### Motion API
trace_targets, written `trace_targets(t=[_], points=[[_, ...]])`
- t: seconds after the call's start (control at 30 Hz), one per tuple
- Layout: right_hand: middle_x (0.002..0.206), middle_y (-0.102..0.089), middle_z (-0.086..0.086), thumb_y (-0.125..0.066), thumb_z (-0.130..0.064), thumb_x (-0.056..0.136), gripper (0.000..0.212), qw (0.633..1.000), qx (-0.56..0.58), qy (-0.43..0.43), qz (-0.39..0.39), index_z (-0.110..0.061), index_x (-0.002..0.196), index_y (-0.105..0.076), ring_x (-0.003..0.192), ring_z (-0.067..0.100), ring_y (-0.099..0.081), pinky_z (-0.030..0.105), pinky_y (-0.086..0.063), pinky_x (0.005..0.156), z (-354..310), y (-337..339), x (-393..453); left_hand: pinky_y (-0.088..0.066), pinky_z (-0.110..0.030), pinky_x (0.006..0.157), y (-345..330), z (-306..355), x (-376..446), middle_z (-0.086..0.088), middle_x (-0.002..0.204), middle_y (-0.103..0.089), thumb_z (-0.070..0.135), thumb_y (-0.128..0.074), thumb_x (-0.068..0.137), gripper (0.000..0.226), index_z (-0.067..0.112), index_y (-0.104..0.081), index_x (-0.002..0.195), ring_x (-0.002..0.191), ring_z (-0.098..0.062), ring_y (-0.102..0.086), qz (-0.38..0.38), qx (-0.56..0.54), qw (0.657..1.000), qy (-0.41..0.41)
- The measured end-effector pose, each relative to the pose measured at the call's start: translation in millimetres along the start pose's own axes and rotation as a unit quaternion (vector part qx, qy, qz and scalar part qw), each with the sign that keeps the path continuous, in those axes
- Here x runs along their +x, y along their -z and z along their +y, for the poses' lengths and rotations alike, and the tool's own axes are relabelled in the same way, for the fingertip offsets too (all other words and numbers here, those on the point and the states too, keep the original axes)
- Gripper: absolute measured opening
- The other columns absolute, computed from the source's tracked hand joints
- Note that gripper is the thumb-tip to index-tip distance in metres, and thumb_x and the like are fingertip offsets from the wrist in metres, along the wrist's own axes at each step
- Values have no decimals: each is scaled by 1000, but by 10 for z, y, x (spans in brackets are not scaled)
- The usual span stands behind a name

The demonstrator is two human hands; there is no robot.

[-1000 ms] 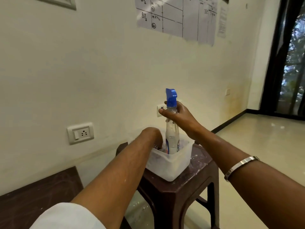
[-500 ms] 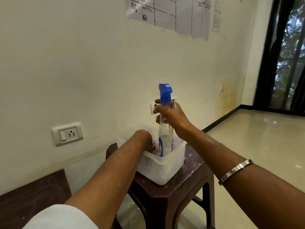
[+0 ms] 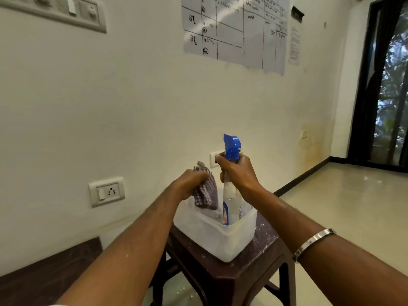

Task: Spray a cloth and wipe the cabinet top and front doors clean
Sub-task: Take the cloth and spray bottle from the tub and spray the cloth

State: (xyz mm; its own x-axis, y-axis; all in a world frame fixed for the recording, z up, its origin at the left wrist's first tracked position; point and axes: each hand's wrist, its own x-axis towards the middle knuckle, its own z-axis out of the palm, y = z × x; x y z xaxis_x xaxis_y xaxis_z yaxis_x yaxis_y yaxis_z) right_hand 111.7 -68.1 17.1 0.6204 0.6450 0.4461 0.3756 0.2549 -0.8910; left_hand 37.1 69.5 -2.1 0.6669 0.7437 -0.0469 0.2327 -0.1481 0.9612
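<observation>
A clear spray bottle (image 3: 229, 202) with a blue trigger head stands in a translucent white plastic tub (image 3: 217, 237). My right hand (image 3: 237, 173) is shut around the bottle's neck, just under the blue head. My left hand (image 3: 189, 183) grips a checked purple-and-white cloth (image 3: 206, 192), held partly above the tub's rim, left of the bottle. The bottle's base is hidden inside the tub. A dark wooden surface (image 3: 44, 277), possibly the cabinet top, shows at the lower left.
The tub rests on a dark brown plastic stool (image 3: 242, 268) against a cream wall. A wall socket (image 3: 107, 192) sits to the left, a paper chart (image 3: 236, 29) hangs above. Pale tiled floor (image 3: 342, 206) spreads to the right toward a dark glass door (image 3: 388, 85).
My left hand has come up out of the tub with the cloth in it. My right hand stays on the bottle's neck. The camera has tilted upward.
</observation>
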Motion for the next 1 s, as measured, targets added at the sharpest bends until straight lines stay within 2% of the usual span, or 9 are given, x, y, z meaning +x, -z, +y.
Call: trace_targets(t=[0.07, 0.1, 0.2, 0.33, 0.5, 0.67, 0.73, 0.87, 1.0], points=[[70, -57, 4, -63, -22, 90, 7, 1000, -12, 20, -4, -17, 89, -59, 58, 13, -56, 27, -52, 62, -63, -39, -20, -53, -40, 89, 92, 84, -76, -19, 109, -65, 13, -59, 87, 39, -1, -50, 122, 98, -30, -64, 5, -185, 983, -8], [70, -58, 4, -63, -22, 90, 6, 999, -20, 33, -4, -18, 88, -59, 58, 13, -56, 26, -52, 60, -113, -54, -25, -54, -41, 89, 137, 140, -115, -19, 107, -66, 14, -62, 86, 38, 0, -52, 120, 97, -30, -65, 1, -244, 970, -18], [69, -58, 5, -63, -23, 90, 9, 997, -42, 70, 6, -16, 88, -59, 58, 14, -56, 25, -52, 59, -314, -71, -16, -52, -42, 92, 251, 315, -266, -17, 103, -67, 24, -63, 89, 33, 3, -56, 114, 98, -30, -65, -1, -318, 947, -49], [67, -58, 6, -63, -26, 90, 14, 992, -58, 109, 8, -13, 90, -59, 60, 17, -57, 33, -53, 66, -687, -63, -10, -47, -46, 95, 447, 481, -512, -17, 102, -65, 19, -37, 101, 24, 4, -55, 110, 101, -31, -61, 7, -349, 934, -77], [64, -57, 4, -63, -25, 90, 13, 987, -58, 152, -6, -13, 88, -57, 57, 17, -57, 32, -53, 65, -1163, -101, -78, -46, -48, 93, 694, 531, -763, -20, 112, -64, 20, -33, 103, 31, 2, -52, 121, 107, -34, -59, 1, -373, 924, -90], [64, -58, 5, -62, -29, 90, 20, 981, -62, 175, -54, -9, 94, -59, 58, 19, -58, 41, -56, 70, -1575, -250, -240, -44, -50, 93, 964, 586, -1063, -20, 113, -63, 22, -32, 103, 31, 5, -58, 106, 103, -33, -60, 9, -386, 916, -112], [66, -57, 6, -62, -30, 91, 25, 979, -55, 170, -95, -6, 95, -58, 56, 17, -58, 37, -55, 66, -1682, -345, -371, -44, -51, 92, 1082, 605, -1179, -18, 108, -65, 23, -31, 103, 31, 7, -58, 103, 99, -31, -61, 18, -390, 912, -124], [65, -56, 6, -60, -30, 93, 24, 975, -40, 130, -174, -7, 86, -57, 53, 12, -56, 23, -53, 54, -1655, -613, -712, -46, -48, 88, 1329, 614, -1403, -16, 102, -66, 24, -30, 103, 34, 7, -59, 101, 98, -30, -61, 39, -382, 913, -140], [60, -57, 3, -60, -24, 92, 20, 969, -46, 73, -232, -7, 82, -58, 53, 14, -57, 28, -52, 57, -1383, -974, -943, -47, -46, 89, 1594, 567, -1571, -19, 112, -63, 26, -30, 103, 37, 4, -59, 107, 97, -29, -62, 57, -374, 914, -148]])
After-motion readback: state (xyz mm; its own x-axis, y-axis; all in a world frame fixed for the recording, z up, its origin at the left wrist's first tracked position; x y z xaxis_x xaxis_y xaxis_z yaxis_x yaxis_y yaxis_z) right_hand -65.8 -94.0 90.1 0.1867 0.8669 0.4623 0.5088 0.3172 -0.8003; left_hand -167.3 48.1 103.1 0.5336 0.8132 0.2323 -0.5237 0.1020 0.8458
